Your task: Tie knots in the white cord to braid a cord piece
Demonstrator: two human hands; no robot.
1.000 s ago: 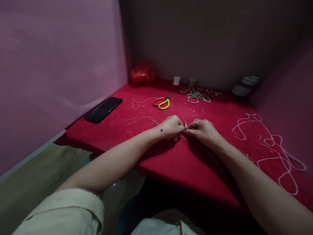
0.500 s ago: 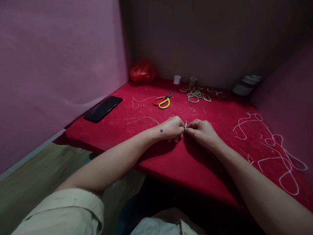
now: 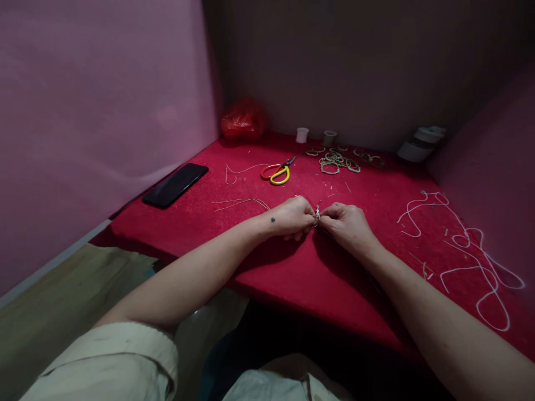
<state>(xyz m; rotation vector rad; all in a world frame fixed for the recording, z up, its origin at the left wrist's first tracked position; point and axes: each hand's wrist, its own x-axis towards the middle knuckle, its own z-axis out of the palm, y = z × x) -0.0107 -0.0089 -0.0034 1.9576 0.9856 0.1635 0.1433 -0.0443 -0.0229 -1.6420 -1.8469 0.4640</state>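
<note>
Between my two hands, near the front of the red-covered table (image 3: 276, 273), is a small white knotted cord (image 3: 317, 214). My left hand (image 3: 295, 217) is closed on the cord from the left, with its fingers curled under. From the right, the thumb and forefinger of my right hand (image 3: 346, 223) pinch the same cord. Thin loose cord ends (image 3: 246, 200) trail out to the left behind my left hand. Fingertips partly hide the knotted part.
Red-and-yellow scissors (image 3: 279, 171) lie beyond my hands, a black phone (image 3: 175, 185) to the left. At the back are a red plastic bag (image 3: 243, 120), two spools (image 3: 302, 135), several cord bracelets (image 3: 332, 162) and a white container (image 3: 422, 145). Loose white cord (image 3: 493, 262) spreads at right.
My hands have barely shifted. A small loop of cord now shows below the fingertips, and the fingers still grip the knotted cord.
</note>
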